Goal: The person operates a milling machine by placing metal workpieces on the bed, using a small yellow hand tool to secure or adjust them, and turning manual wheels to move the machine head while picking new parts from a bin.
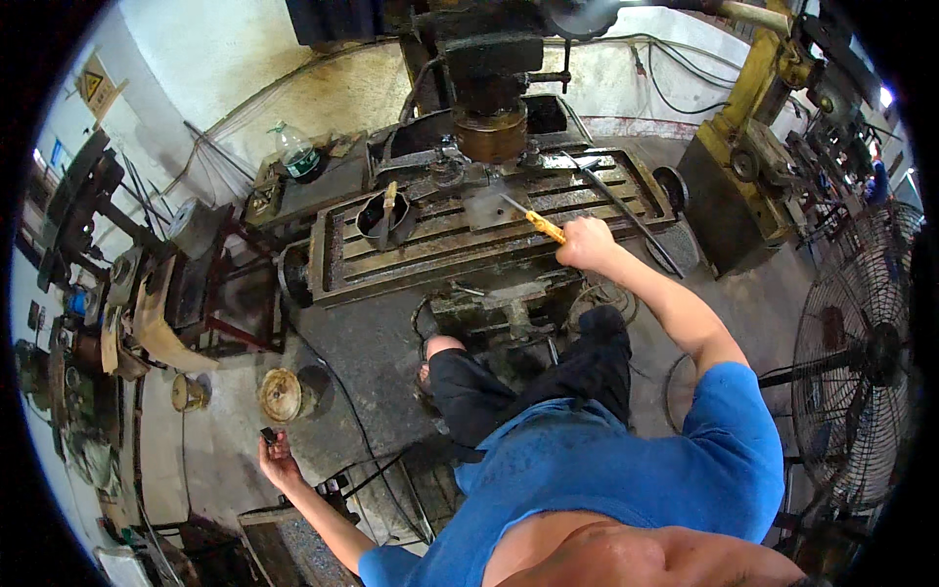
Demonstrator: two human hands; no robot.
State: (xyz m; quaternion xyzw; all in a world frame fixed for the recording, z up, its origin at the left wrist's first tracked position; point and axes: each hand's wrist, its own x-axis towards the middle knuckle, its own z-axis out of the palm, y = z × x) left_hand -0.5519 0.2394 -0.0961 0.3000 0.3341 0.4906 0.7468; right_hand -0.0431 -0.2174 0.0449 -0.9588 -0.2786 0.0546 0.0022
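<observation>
Our right hand (pixel 587 243) is closed around the yellow handle of a tool (pixel 545 225); the fist hides the rear end of this handle. The thin shank points away from us, over the machine table (pixel 421 264), and its tip is at a grey block (pixel 486 211). Whether the tip touches the block, we cannot tell. Our left hand (pixel 280 460) is far from the table, low at our left side, and its fingers pinch a small dark piece (pixel 269 434). The fingers cover part of this piece, and it is too small for us to say its kind.

Near the right hand, a steel bar (pixel 631 217) lies slanting across the right end of the table. To the left of the block there is a pot (pixel 370 217) with a brush (pixel 389 203) in it; what fills the pot is too dark to make out. Behind the block stands the brown spindle (pixel 489 135), whose machine head is cut off by the upper edge. Beyond our right arm, the fan (pixel 861 352) runs into the black rim.
</observation>
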